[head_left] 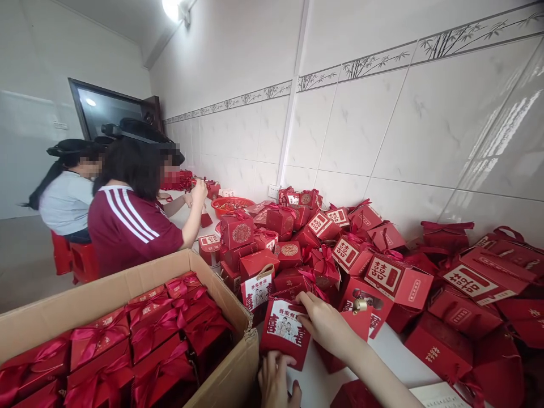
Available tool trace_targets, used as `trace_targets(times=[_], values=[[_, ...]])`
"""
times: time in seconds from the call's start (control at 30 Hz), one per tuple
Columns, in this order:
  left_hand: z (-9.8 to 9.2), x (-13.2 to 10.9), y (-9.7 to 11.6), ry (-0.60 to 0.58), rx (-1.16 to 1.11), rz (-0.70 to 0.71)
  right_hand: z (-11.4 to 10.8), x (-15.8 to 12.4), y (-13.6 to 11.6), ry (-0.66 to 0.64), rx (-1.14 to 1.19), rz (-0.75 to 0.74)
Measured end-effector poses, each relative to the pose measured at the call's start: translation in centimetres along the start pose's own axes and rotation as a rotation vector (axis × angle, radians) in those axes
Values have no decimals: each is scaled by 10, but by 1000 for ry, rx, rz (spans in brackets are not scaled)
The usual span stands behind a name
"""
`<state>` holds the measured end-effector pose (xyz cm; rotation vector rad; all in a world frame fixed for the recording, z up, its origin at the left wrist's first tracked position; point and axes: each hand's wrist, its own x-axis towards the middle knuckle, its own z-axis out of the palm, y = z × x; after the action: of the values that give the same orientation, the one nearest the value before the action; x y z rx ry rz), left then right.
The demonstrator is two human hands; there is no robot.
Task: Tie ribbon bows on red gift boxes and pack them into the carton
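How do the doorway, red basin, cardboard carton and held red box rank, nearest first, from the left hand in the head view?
1. Held red box, touching the left hand.
2. Cardboard carton, left side.
3. Red basin, beyond the carton.
4. Doorway, far back left.

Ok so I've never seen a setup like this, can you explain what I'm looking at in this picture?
Sure. There's no robot: one person is working with bare hands, and a camera worn on their head looks forward and down, so you see roughly their own view.

At the bottom, the left hand and right hand hold a red gift box with a white illustrated panel, the left at its lower edge, the right near its upper right.

Around it, many more red boxes are piled on a white table. At left, an open cardboard carton contains ribboned boxes. Farther back are a red basin and other people, one in a striped maroon top.
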<state>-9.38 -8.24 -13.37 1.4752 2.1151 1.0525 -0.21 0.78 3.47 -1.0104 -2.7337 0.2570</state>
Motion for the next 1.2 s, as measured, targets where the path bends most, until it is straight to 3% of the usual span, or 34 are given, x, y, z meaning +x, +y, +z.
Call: trace_targets(times=[0.13, 0.27, 0.37, 0.5, 0.63, 0.77, 0.87, 0.97, 1.2], values=[[8, -7, 9, -80, 89, -34, 2, 1, -1, -10, 52, -1], [-1, 0, 14, -70, 116, -30, -12, -6, 6, 61, 15, 18], [-15, 9, 15, -26, 140, -68, -26, -21, 28, 180, -136, 105], [-23, 9, 16, -8, 125, -63, -28, -42, 62, 63, -314, 181], [-6, -10, 18, 6, 41, 1, -16, -50, 74, 2, -332, 126], [22, -29, 19, -27, -100, 185, -18, -44, 69, -29, -321, 82], [33, -29, 21, -25, -287, 282, -35, -41, 67, -17, -312, 80], [30, -18, 28, -43, -469, 328, -62, -38, 66, 36, -335, 80], [32, 1, 43, -199, -466, 186, -132, -6, 64, 323, -398, -25]])
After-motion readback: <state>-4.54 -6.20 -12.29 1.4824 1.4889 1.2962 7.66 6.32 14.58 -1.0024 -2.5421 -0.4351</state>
